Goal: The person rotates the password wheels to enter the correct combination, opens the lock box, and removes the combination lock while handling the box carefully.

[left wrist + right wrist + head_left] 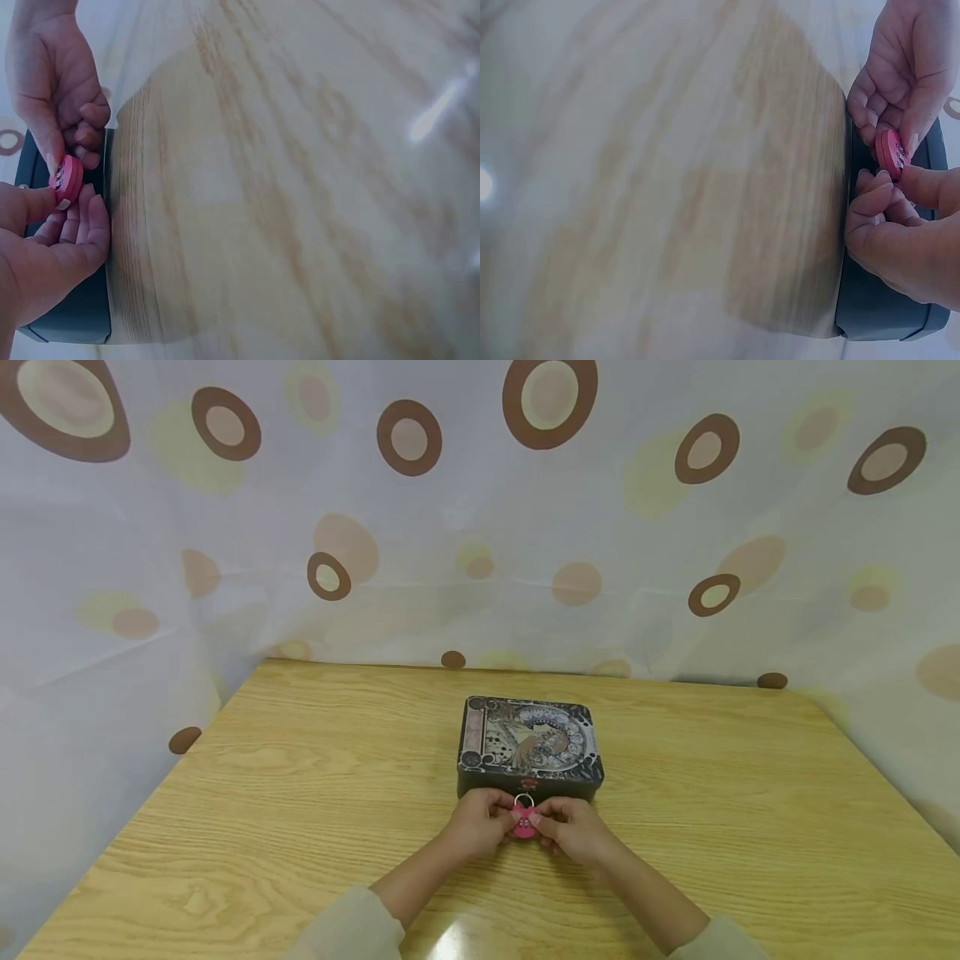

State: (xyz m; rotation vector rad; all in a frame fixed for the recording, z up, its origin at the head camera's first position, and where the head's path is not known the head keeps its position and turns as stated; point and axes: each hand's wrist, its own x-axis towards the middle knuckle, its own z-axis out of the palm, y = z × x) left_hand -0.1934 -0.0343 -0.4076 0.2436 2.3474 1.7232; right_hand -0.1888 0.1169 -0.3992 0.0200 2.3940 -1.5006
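A pink combination padlock [525, 824] with small number dials and a metal shackle hangs at the front of a dark tin box [534, 740] with a picture on its lid. My left hand [477, 821] pinches the padlock's left side between thumb and fingers. On its other side, the thumb and fingers of my right hand [577, 832] pinch it too. The shackle's top meets the red-marked clasp [529, 783] on the box's front; whether the shackle is locked cannot be made out. Both wrist views show the padlock [67, 182] edge-on between the thumbs.
The box's lid is down, and the box stands on a wood-grain table [300, 777]. A white sheet [450, 527] with brown and yellow ovals hangs behind the table and along its sides. Light glares off the table's near edge.
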